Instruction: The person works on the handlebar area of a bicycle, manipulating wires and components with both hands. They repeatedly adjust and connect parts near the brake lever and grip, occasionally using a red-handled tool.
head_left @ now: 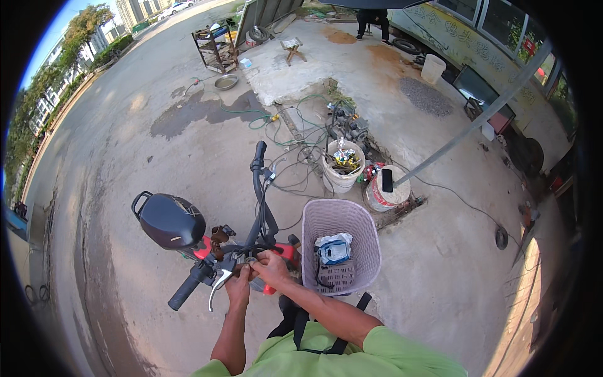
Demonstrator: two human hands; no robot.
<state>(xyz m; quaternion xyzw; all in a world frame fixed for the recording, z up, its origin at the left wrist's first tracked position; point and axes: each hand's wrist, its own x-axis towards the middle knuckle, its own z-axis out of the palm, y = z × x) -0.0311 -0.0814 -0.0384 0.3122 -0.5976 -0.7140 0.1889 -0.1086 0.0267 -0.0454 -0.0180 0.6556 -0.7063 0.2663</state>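
Note:
An electric bicycle stands below me, with a black seat [171, 220], a handlebar [260, 158], a silver brake lever [217, 286], black cables [252, 250] and red body parts. My left hand [240, 281] is closed at the handlebar's middle, just right of the brake lever. My right hand [271, 267] meets it there, fingers pinched at a small fitting among the cables; what exactly they hold is hidden. A pale plastic basket [341, 213] stands just right of my hands, with a blue-and-white package [334, 249] inside.
Ahead are a bucket of tools [339, 179], a lidded bucket [382, 198] with a phone on it, tangled hoses [295, 119] and a slanting pole [465, 122]. A folding stool [292, 47], a metal basin [226, 81] and a standing person [370, 22] are farther back.

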